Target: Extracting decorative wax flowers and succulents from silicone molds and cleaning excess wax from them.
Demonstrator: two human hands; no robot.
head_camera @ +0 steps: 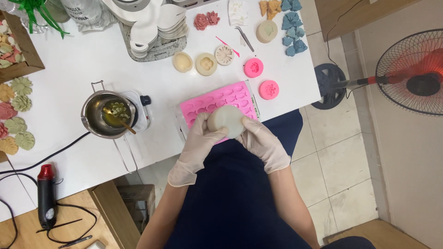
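Between both gloved hands, at the near edge of the white table (92, 64): round cream-coloured mould (225, 121), held up over the lap. Left hand (199, 140) clamped on its left side, thumb and fingers curled round the rim. Right hand (264, 142) clamped on its right side, fingertips pressed against the edge. Both in thin pale gloves.

Directly behind the mould, flat on the table: pink silicone tray (217, 102) with many small cavities, partly hidden by the hands. Just right of the tray: two small round pink moulds (253, 68) (269, 89), one nearer the table's edge, the other further in. Further back: row of three cream moulds (203, 63) with flower shapes, a thin pink tool (228, 46) and metal tweezers (245, 38). Beyond those: blue wax pieces (291, 26), two dusty-red flowers (206, 20), a stack of white petal-shaped pieces (157, 27).

Left of the tray: metal pot (107, 115) on a small white hotplate (140, 110), yellowish liquid and a wooden-handled stirrer inside. Far left: green, pink and tan leaf shapes (16, 115). Lower left, on a wooden surface: black heat gun (46, 196) with red cap, cord trailing. Right, on the tiled floor: standing fan (408, 74)
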